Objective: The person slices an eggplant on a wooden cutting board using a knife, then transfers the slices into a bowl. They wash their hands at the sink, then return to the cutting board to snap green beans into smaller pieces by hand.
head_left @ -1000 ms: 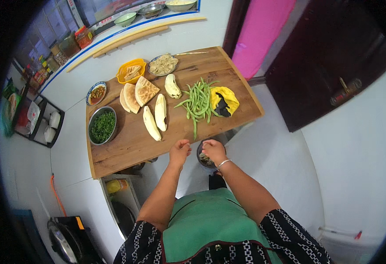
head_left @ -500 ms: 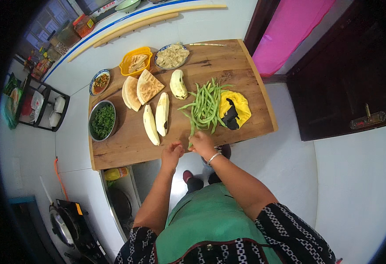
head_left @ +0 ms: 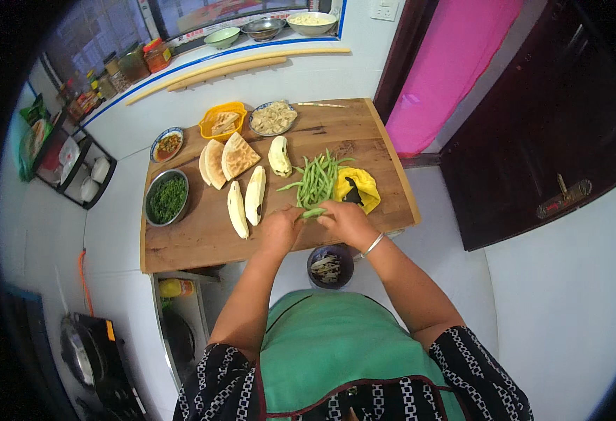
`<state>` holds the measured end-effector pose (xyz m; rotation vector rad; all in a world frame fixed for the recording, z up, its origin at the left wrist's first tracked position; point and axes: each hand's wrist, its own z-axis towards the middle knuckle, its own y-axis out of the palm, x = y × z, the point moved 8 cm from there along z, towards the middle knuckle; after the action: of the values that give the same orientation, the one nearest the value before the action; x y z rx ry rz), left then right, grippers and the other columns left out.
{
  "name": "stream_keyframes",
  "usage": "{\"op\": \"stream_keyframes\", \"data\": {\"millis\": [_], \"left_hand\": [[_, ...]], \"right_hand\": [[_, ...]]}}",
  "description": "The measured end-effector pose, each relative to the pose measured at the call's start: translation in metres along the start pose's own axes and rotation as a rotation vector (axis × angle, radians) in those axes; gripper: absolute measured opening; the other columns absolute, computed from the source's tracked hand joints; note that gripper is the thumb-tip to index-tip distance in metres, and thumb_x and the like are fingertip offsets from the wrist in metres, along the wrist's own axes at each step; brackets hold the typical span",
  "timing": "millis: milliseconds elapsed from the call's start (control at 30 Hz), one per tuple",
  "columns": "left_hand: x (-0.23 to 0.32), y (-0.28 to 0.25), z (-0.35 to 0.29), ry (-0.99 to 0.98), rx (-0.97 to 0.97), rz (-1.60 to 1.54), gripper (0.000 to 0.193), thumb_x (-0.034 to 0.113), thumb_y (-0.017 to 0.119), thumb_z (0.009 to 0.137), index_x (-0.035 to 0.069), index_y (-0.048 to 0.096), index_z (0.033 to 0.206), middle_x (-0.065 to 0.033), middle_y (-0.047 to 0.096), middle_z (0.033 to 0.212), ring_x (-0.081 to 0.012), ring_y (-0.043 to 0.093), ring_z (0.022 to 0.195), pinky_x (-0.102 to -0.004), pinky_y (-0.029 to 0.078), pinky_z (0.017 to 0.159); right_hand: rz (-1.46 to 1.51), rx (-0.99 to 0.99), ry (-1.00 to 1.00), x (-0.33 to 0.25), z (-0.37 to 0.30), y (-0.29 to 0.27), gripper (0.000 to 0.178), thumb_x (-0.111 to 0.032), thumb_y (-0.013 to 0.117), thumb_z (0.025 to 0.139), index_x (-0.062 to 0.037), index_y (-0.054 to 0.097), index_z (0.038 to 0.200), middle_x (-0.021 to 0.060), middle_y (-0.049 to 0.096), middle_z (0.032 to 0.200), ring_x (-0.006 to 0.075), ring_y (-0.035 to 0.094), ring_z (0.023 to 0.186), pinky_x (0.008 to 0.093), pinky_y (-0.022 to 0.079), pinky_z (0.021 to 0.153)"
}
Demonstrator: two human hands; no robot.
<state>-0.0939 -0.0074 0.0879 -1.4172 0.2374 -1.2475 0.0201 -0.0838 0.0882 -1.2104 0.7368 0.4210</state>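
Note:
Both my hands meet at the table's near edge, gripping a green bean between them. My left hand (head_left: pixel 281 229) pinches one end of the green bean (head_left: pixel 313 212), and my right hand (head_left: pixel 348 223), with a bangle on its wrist, pinches the other. Just beyond the fingers lies a pile of green beans (head_left: pixel 316 179). A yellow cloth or bag (head_left: pixel 368 188) with a black patch rests to the right of the pile. Left of it are long, pale, peeled vegetables (head_left: pixel 237 210) with dark patches, two side by side and a shorter one (head_left: pixel 279 156) farther back.
On the wooden table (head_left: pixel 202 245) are a metal bowl of chopped greens (head_left: pixel 167 199), flatbread wedges (head_left: pixel 239 156), a yellow basket (head_left: pixel 216 131), a plate of pale food (head_left: pixel 273 118) and a small dish (head_left: pixel 167 144). A dark bin (head_left: pixel 330 266) with scraps stands below the near edge.
My hands have come together on a bean, the right one moving farther over the table. The view has shifted, bringing the bin and more of the windowsill into sight.

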Motion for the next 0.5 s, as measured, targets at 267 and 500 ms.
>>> {"op": "stream_keyframes", "data": {"millis": [267,500], "left_hand": [[0.02,0.008,-0.028,-0.098,0.056,0.091,0.018,0.011,0.06,0.072,0.01,0.064,0.089,-0.0108,0.06,0.083,-0.0307,0.059,0.071,-0.0403,0.047,0.064],[0.019,0.015,-0.046,-0.069,-0.037,-0.194,0.017,0.008,0.062,0.074,0.006,0.063,0.09,-0.0123,0.059,0.08,-0.0266,0.058,0.069,-0.0345,0.047,0.063]], "right_hand": [[-0.243,-0.088,-0.309,-0.016,-0.022,-0.018,0.019,-0.023,0.057,0.078,-0.0064,0.058,0.087,0.014,0.06,0.076,0.0333,0.057,0.07,0.0414,0.046,0.061],[0.152,-0.351,-0.224,-0.015,-0.029,-0.013,0.016,-0.02,0.054,0.082,-0.0045,0.058,0.082,0.0098,0.059,0.069,0.0225,0.057,0.063,0.0327,0.046,0.058]]}}
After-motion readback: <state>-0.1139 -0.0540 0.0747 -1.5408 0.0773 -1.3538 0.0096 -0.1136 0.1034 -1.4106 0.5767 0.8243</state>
